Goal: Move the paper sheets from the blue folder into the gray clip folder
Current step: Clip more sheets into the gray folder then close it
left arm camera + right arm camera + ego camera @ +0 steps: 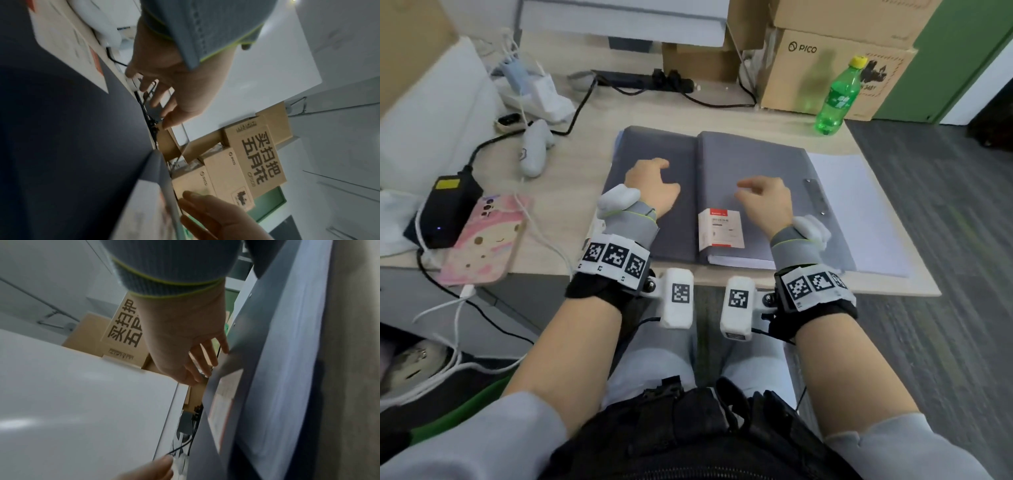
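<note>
Both hands hover relaxed, grasping nothing: left hand (652, 186) and right hand (767, 202) over the opened gray clip folder (753, 161); loose paper sheets (859, 209) at the desk's right edge look unclipped.

Your counter (571, 192): green bottle (837, 97), yellow cap, upright at far right, beside PICO cardboard box (825, 68). Pink phone (486, 236) near your left edge, partly overhanging, black charger brick (448, 209) touching it. White controller (536, 147) farther back. Black power strip (643, 80) near back, cables trailing. Gray carpet (945, 240) right.
</note>
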The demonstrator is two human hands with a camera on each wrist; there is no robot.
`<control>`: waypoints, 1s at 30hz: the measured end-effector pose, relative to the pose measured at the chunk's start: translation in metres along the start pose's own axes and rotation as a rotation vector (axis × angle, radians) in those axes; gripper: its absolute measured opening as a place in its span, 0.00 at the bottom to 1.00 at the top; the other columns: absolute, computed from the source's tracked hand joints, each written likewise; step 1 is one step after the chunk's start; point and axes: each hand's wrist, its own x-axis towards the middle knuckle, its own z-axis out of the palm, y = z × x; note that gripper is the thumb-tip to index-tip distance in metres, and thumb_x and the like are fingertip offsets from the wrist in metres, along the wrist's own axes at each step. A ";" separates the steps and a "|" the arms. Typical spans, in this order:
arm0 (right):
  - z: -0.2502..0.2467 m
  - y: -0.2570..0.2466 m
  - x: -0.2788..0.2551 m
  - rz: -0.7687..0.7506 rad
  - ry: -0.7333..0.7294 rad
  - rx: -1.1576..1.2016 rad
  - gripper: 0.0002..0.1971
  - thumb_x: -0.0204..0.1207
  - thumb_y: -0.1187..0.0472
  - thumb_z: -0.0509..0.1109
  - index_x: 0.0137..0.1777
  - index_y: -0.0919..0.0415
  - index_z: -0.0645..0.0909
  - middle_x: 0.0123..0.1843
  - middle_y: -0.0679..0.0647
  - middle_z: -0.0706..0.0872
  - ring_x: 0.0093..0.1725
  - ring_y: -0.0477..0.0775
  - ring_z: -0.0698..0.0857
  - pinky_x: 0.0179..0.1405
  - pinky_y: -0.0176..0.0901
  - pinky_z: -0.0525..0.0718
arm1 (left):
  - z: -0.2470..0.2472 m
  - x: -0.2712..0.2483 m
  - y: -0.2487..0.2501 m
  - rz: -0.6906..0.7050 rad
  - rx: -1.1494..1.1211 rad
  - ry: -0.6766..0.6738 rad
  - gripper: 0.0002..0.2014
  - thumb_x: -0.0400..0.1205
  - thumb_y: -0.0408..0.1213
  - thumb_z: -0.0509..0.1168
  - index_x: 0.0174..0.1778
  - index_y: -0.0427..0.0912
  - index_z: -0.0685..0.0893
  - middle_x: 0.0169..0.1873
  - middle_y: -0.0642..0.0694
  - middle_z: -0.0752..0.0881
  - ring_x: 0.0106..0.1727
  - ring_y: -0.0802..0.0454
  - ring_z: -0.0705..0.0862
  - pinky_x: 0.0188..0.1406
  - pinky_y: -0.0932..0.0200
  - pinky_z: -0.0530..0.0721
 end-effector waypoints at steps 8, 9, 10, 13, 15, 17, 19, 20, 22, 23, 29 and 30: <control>0.040 -0.012 0.009 0.003 -0.145 -0.338 0.30 0.71 0.51 0.72 0.74 0.53 0.74 0.77 0.57 0.70 0.76 0.63 0.68 0.77 0.57 0.65 | -0.021 0.005 -0.056 -0.322 0.183 -0.027 0.26 0.69 0.47 0.71 0.62 0.41 0.79 0.61 0.37 0.82 0.63 0.34 0.79 0.61 0.44 0.80; 0.041 -0.012 0.009 0.011 -0.144 -0.372 0.31 0.70 0.50 0.72 0.74 0.51 0.72 0.78 0.56 0.68 0.77 0.63 0.66 0.77 0.56 0.64 | -0.022 0.004 -0.057 -0.325 0.140 -0.020 0.27 0.69 0.47 0.72 0.62 0.41 0.79 0.61 0.38 0.82 0.62 0.34 0.80 0.61 0.45 0.81; 0.042 -0.011 0.009 0.015 -0.142 -0.392 0.31 0.70 0.50 0.72 0.75 0.51 0.72 0.78 0.56 0.67 0.77 0.63 0.65 0.76 0.56 0.64 | -0.023 0.003 -0.057 -0.330 0.091 -0.011 0.28 0.68 0.47 0.73 0.62 0.42 0.79 0.61 0.39 0.83 0.62 0.35 0.81 0.61 0.45 0.81; 0.045 -0.011 0.010 0.019 -0.127 -0.422 0.32 0.68 0.51 0.73 0.74 0.49 0.71 0.76 0.55 0.68 0.75 0.63 0.65 0.74 0.57 0.66 | -0.028 0.004 -0.059 -0.332 -0.093 0.036 0.34 0.62 0.47 0.76 0.64 0.41 0.79 0.63 0.42 0.83 0.64 0.38 0.81 0.63 0.48 0.80; 0.047 -0.012 0.010 0.028 -0.124 -0.423 0.32 0.68 0.51 0.73 0.74 0.49 0.71 0.75 0.56 0.68 0.74 0.63 0.65 0.73 0.58 0.67 | -0.032 0.006 -0.059 -0.351 -0.223 0.031 0.33 0.64 0.40 0.78 0.65 0.37 0.77 0.63 0.42 0.83 0.64 0.41 0.82 0.64 0.52 0.79; 0.048 -0.013 0.010 0.038 -0.117 -0.425 0.32 0.69 0.51 0.72 0.74 0.50 0.71 0.74 0.56 0.68 0.74 0.64 0.65 0.73 0.58 0.68 | -0.038 0.009 -0.060 -0.373 -0.368 -0.034 0.29 0.66 0.36 0.78 0.63 0.35 0.79 0.59 0.41 0.86 0.58 0.43 0.85 0.62 0.52 0.82; 0.049 -0.015 0.010 0.049 -0.110 -0.428 0.32 0.69 0.51 0.72 0.74 0.50 0.70 0.74 0.57 0.68 0.73 0.64 0.65 0.72 0.58 0.68 | -0.043 0.006 -0.057 -0.361 -0.464 -0.106 0.17 0.71 0.31 0.75 0.55 0.32 0.83 0.48 0.40 0.87 0.49 0.44 0.87 0.56 0.51 0.85; 0.049 -0.016 0.010 0.054 -0.107 -0.425 0.32 0.69 0.51 0.72 0.74 0.50 0.70 0.74 0.57 0.68 0.73 0.64 0.65 0.71 0.58 0.68 | -0.045 0.005 -0.056 -0.349 -0.504 -0.113 0.10 0.73 0.29 0.72 0.49 0.33 0.84 0.43 0.40 0.87 0.44 0.45 0.87 0.53 0.50 0.85; 0.048 -0.017 0.010 0.059 -0.095 -0.394 0.32 0.69 0.50 0.71 0.74 0.50 0.70 0.74 0.57 0.67 0.73 0.64 0.65 0.71 0.58 0.68 | -0.051 0.002 -0.047 -0.301 -0.585 -0.094 0.04 0.75 0.25 0.69 0.44 0.34 0.84 0.37 0.44 0.85 0.34 0.49 0.87 0.48 0.49 0.86; 0.047 -0.018 0.010 0.059 -0.080 -0.367 0.31 0.69 0.50 0.71 0.74 0.50 0.70 0.74 0.57 0.67 0.73 0.64 0.65 0.71 0.58 0.68 | -0.055 0.004 -0.042 -0.263 -0.616 -0.073 0.08 0.75 0.23 0.68 0.49 0.33 0.84 0.38 0.43 0.86 0.33 0.51 0.87 0.46 0.50 0.86; 0.036 -0.020 0.015 0.051 -0.043 -0.229 0.25 0.71 0.52 0.70 0.69 0.54 0.77 0.71 0.59 0.76 0.72 0.64 0.72 0.71 0.56 0.72 | -0.096 0.000 -0.008 -0.042 -0.679 0.124 0.20 0.63 0.29 0.69 0.52 0.40 0.83 0.45 0.42 0.88 0.49 0.43 0.88 0.56 0.45 0.87; 0.035 -0.019 0.016 0.049 -0.050 -0.193 0.23 0.71 0.53 0.70 0.67 0.56 0.79 0.69 0.59 0.79 0.71 0.63 0.75 0.70 0.53 0.74 | -0.101 -0.001 -0.006 -0.028 -0.667 0.186 0.20 0.61 0.32 0.68 0.51 0.44 0.82 0.46 0.42 0.88 0.49 0.42 0.89 0.56 0.43 0.87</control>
